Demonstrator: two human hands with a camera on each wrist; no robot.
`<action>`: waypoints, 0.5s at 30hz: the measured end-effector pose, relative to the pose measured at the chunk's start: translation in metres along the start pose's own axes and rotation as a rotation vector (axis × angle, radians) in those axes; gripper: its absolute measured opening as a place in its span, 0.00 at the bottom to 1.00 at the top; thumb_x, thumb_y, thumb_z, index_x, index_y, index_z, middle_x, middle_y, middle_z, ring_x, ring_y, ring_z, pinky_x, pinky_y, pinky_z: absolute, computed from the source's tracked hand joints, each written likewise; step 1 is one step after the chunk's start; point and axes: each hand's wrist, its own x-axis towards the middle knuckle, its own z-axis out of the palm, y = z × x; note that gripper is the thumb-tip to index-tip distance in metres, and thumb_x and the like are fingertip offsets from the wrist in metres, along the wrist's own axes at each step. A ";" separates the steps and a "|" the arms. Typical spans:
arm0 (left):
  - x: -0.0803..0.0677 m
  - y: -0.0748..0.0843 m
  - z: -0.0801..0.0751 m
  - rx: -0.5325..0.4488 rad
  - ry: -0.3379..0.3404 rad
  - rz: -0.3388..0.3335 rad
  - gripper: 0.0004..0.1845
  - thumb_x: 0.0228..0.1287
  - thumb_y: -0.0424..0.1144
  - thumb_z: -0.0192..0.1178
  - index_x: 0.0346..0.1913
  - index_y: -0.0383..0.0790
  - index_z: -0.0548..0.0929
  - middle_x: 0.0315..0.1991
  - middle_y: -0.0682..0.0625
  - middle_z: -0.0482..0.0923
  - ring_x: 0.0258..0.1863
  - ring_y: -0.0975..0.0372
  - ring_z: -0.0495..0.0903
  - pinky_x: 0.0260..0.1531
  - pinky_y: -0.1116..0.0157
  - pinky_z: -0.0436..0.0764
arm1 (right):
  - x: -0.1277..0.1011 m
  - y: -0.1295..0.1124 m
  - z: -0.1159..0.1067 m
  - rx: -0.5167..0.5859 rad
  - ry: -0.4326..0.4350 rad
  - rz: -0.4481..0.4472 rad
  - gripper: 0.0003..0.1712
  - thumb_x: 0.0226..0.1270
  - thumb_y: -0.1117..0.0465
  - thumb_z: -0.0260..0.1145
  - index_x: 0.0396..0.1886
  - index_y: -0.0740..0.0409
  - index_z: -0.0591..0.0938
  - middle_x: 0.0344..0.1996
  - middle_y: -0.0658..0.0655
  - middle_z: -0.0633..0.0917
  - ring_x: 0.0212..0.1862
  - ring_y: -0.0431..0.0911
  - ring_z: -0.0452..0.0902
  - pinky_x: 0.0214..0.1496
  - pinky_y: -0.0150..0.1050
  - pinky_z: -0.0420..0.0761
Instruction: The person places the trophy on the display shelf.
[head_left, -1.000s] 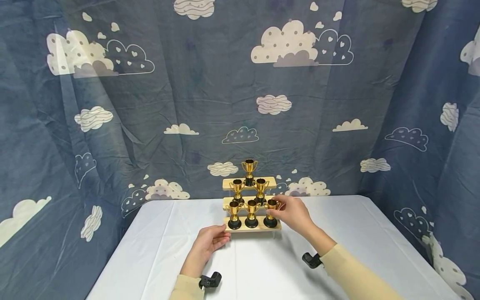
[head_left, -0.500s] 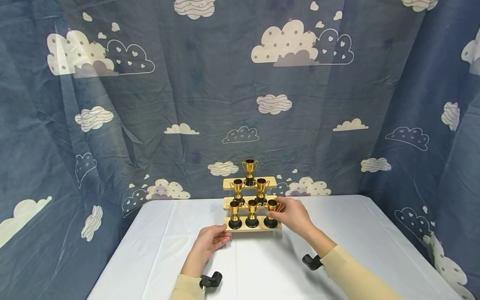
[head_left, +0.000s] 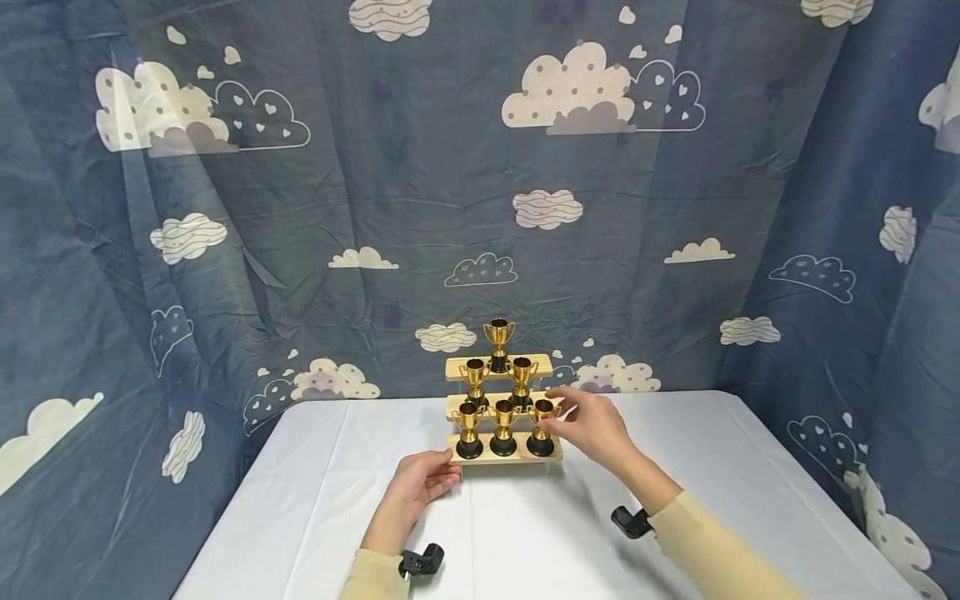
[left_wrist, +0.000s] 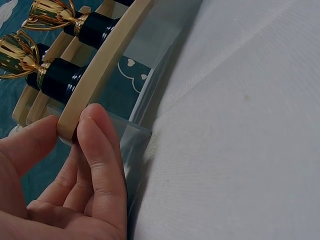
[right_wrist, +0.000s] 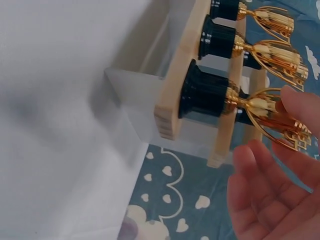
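A three-tier wooden stand holds several small gold trophies with black bases. My left hand pinches the left end of the bottom shelf between thumb and fingers. My right hand hovers just right of the bottom tier's right trophy, its fingers loosely spread. In the right wrist view the fingertips lie close beside that trophy's cup without gripping it. The right trophy stands upright on the shelf.
The stand sits at the back middle of a white-clothed table. A blue cloud-print curtain hangs behind and on both sides. Clear plastic legs carry the shelves.
My right hand has let go of the bottom right trophy's cup; its fingers spread and drew slightly right. The left hand has kept its hold on the shelf end.
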 end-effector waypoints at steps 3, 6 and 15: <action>0.001 0.000 0.000 0.004 0.007 -0.005 0.20 0.67 0.35 0.66 0.52 0.21 0.79 0.27 0.45 0.86 0.29 0.60 0.87 0.35 0.67 0.88 | -0.001 0.001 -0.006 -0.015 0.012 -0.009 0.32 0.55 0.43 0.79 0.59 0.46 0.83 0.38 0.47 0.86 0.36 0.40 0.80 0.29 0.39 0.79; 0.000 0.001 0.001 0.010 0.013 -0.012 0.19 0.66 0.35 0.66 0.52 0.21 0.79 0.27 0.45 0.86 0.28 0.60 0.87 0.34 0.68 0.88 | -0.003 0.003 -0.012 -0.034 0.026 -0.019 0.30 0.55 0.43 0.78 0.58 0.43 0.83 0.39 0.47 0.86 0.37 0.40 0.80 0.30 0.39 0.79; -0.004 0.004 0.002 0.040 0.020 0.000 0.19 0.65 0.35 0.67 0.50 0.20 0.80 0.27 0.44 0.86 0.25 0.60 0.87 0.32 0.69 0.87 | -0.011 0.005 -0.031 -0.050 0.075 -0.076 0.27 0.56 0.43 0.78 0.56 0.40 0.84 0.37 0.45 0.84 0.37 0.43 0.82 0.30 0.39 0.80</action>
